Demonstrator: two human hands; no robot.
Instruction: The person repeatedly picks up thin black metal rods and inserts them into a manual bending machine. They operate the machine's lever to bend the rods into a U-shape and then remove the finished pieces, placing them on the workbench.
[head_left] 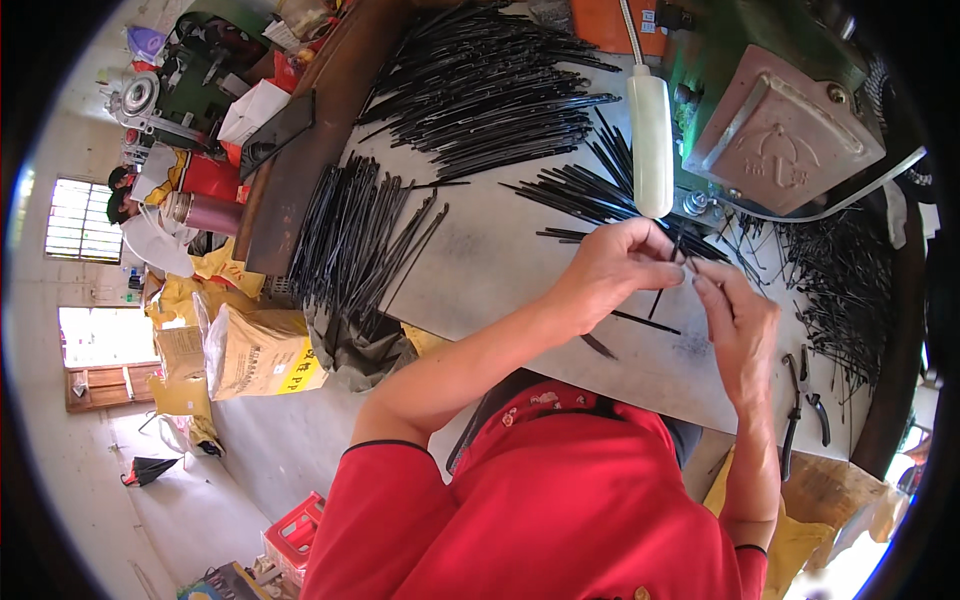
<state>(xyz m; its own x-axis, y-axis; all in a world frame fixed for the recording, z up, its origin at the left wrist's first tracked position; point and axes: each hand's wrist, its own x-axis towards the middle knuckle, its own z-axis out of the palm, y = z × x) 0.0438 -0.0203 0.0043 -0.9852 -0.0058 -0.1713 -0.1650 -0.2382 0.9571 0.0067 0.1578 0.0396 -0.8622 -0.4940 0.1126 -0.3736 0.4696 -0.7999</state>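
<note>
My left hand (622, 268) is closed, its thumb and fingers pinching a thin black rod (656, 304) that stands nearly upright in the picture. Close against it, my right hand (738, 308) has its thumb and fingertips pressed together at the rod's upper part. Whatever lies between the right fingertips is too small to make out. Below the hands, a single black rod (645, 321) and a short dark strip (598, 346) lie on the pale tabletop (470, 270). Just beyond the hands fans out a loose bundle of black rods (575, 196).
Large piles of black rods lie at the back (490, 90) and left (350, 235). A tangled heap of thin black pieces (840, 280) covers the right side, near black-handled pliers (792, 420). A white lamp (651, 140) hangs beside a green machine with a reddish cover plate (785, 130).
</note>
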